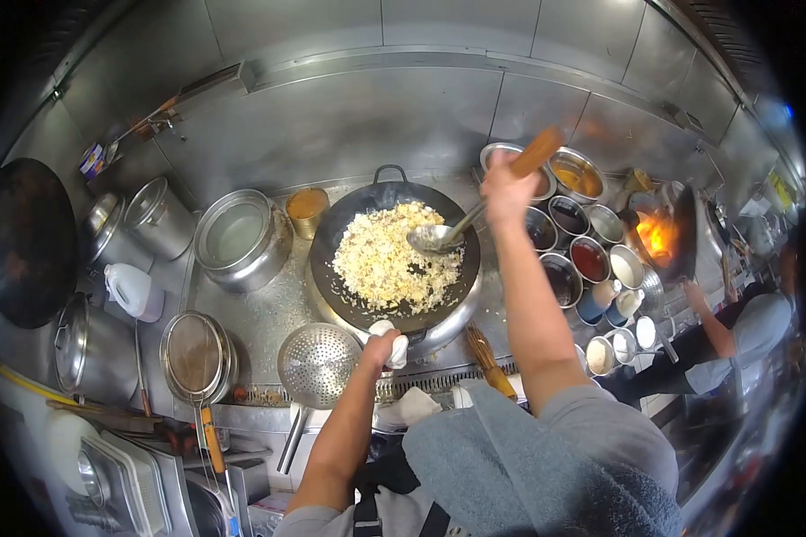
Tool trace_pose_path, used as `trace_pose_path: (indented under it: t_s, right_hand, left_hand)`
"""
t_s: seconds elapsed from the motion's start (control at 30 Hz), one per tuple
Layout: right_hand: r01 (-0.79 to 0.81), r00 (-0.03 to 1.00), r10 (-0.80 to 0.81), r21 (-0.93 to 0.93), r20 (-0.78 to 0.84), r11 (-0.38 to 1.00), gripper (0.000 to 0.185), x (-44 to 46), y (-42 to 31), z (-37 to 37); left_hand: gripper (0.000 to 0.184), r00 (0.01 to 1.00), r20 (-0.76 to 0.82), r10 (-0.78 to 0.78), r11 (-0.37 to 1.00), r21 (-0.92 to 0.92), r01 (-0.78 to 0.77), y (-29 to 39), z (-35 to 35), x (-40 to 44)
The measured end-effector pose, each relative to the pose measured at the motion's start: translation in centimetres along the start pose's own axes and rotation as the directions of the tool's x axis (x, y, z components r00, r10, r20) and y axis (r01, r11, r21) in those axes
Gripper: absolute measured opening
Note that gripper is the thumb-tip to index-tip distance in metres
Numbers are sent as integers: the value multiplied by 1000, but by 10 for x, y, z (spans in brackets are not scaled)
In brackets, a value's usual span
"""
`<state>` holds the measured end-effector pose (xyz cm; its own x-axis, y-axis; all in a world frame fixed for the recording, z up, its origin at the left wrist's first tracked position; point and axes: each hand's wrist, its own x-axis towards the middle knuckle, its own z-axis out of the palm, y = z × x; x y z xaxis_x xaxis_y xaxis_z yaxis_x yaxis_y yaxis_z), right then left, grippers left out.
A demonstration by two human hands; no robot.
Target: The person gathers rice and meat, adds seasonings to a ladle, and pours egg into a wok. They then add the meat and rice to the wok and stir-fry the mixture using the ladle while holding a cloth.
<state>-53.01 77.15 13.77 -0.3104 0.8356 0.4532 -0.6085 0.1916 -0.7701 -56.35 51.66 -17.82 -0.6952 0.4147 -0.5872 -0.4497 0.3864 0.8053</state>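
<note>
Wok (pixel 325 246): rice (pixel 383 255) loosely mixed; I see none dished out.
Left hand (pixel 379 346): clenches white cloth (pixel 398 352), six o'clock.
Right hand (pixel 508 192): grasps ladle (pixel 433 238), two o'clock.

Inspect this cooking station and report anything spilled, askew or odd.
Brownish food scraps litter the slotted grate left of the perforated skimmer, looking like spillage. Farther right, bright flames flare beside a steeply tilted wok; striking, though possibly just ordinary high-heat cooking.
</note>
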Motion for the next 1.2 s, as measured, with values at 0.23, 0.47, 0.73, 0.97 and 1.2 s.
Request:
trace_pose_path:
  t_s: [0.23,0.47,0.73,0.97,1.2]
  right_hand:
    - [-183,969,174,38,174,982,29,13,-13,31]
    - [-168,947,235,-288,219,943,28,23,66,37]
    - [-180,950,154,72,271,981,26,17,87,15]
    - [-134,928,40,232,371,963,31,-19,57,16]
    - [-157,905,134,23,405,987,24,45,20,35]
  left_hand:
    - [46,1000,-13,-12,1000,-2,12,36,3,-41]
    - [46,999,-24,24,999,-30,-25,22,1,-30]
    - [52,999,-32,5,1000,15,-5,34,1,-42]
    - [51,999,-45,20,999,-28,-21,11,0,-20]
    - [55,969,-234,75,997,13,-74,14,7,-27]
